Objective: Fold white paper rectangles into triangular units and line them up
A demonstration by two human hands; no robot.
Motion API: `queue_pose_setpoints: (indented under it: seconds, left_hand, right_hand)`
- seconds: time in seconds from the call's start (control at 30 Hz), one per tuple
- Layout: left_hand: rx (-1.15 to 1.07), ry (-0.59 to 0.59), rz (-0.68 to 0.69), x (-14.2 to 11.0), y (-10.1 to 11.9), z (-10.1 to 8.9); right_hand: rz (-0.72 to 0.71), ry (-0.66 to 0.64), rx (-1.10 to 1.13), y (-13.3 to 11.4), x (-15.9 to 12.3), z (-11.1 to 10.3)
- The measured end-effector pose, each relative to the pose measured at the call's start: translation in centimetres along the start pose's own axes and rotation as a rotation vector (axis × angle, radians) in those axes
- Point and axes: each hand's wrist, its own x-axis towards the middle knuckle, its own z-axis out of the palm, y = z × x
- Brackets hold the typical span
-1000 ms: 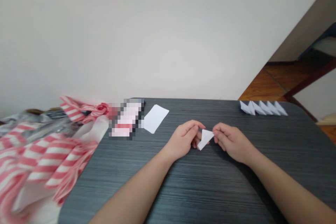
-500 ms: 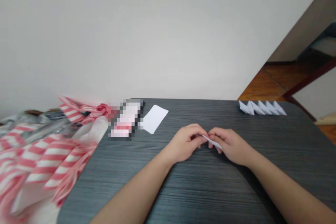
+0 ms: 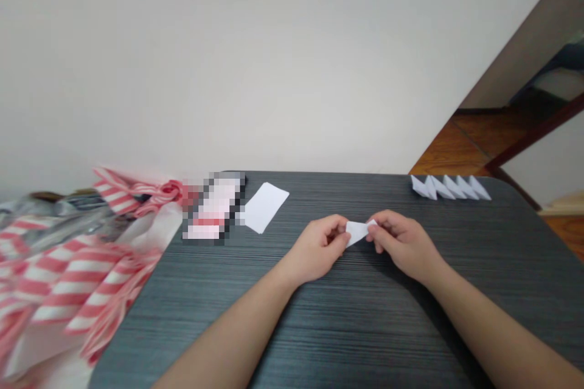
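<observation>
The left hand (image 3: 317,248) and right hand (image 3: 405,246) pinch a folded white paper triangle (image 3: 357,232); folded white paper wedges (image 3: 449,188) line the dark grey table's (image 3: 365,328) far right corner, and a flat white paper sheet (image 3: 263,207) lies unfolded.

from here, the left hand (image 3: 317,249) and right hand (image 3: 404,246) cover part of the folded white paper (image 3: 356,232), so its full shape is hidden. the pixelated object (image 3: 212,209) can't be made out at all, and the pink-and-white striped bundle (image 3: 77,279) is blurred and runs off the left and bottom edges.
</observation>
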Motion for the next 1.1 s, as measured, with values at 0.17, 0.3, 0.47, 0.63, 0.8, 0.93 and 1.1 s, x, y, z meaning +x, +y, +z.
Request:
queue_pose_setpoints:
  seconds: [0.17, 0.3, 0.47, 0.63, 0.8, 0.93, 1.1]
  left_hand:
    - [-0.004, -0.008, 0.007, 0.0, 0.0, 0.1]
    - [0.005, 0.004, -0.004, 0.0, -0.1, 0.1]
    - [-0.034, 0.037, 0.006, 0.1, -0.2, 0.2]
    - [-0.022, 0.047, 0.031, 0.1, -0.1, 0.2]
    - [-0.013, 0.047, 0.053, 0.0, -0.1, 0.2]
    - [-0.002, 0.045, 0.062, -0.1, -0.4, 0.2]
    - [0.136, 0.054, 0.111, 0.0, 0.0, 0.0]
  right_hand:
    - [0.016, -0.006, -0.033, -0.3, 0.1, 0.2]
    - [-0.011, 0.003, -0.018, 0.4, 0.0, 0.4]
    - [-0.114, 0.115, -0.030, 1.2, -0.1, 0.4]
    - [-0.241, 0.110, -0.201, 0.5, 0.1, -0.1]
    - [-0.306, 0.094, -0.226, -0.2, 0.2, -0.2]
    - [-0.312, 0.090, -0.237, -0.1, 0.2, -0.1]
    - [-0.333, 0.076, -0.254, -0.1, 0.2, -0.2]
